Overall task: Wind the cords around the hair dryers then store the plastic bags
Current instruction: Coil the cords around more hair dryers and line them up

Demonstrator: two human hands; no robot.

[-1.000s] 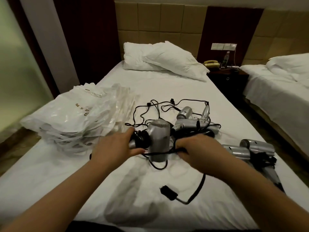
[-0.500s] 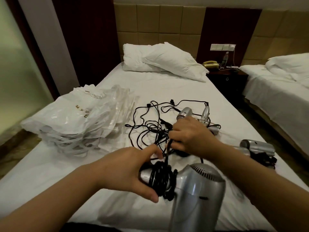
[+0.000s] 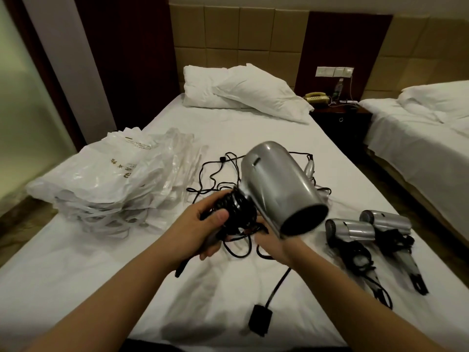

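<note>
A: Where is the dryer (image 3: 274, 184)?
B: Lifted over the bed (image 3: 127, 262). The left hand (image 3: 203, 229) wraps its wound handle; the right hand (image 3: 272, 241), half hidden, seems to pinch the cord (image 3: 278, 283).
A: Advice?
B: Keep the loops tight, I think, then tuck the plug (image 3: 260, 322). Free sheet lies in front; two wound dryers (image 3: 368, 232) are right, bags (image 3: 109, 184) left.

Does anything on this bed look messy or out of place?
Yes. Behind the held hair dryer, a tangle of loose black cords sprawls over the sheet. Its own plug trails unwound near the bed's edge, unlike the two wound dryers on the right.
</note>
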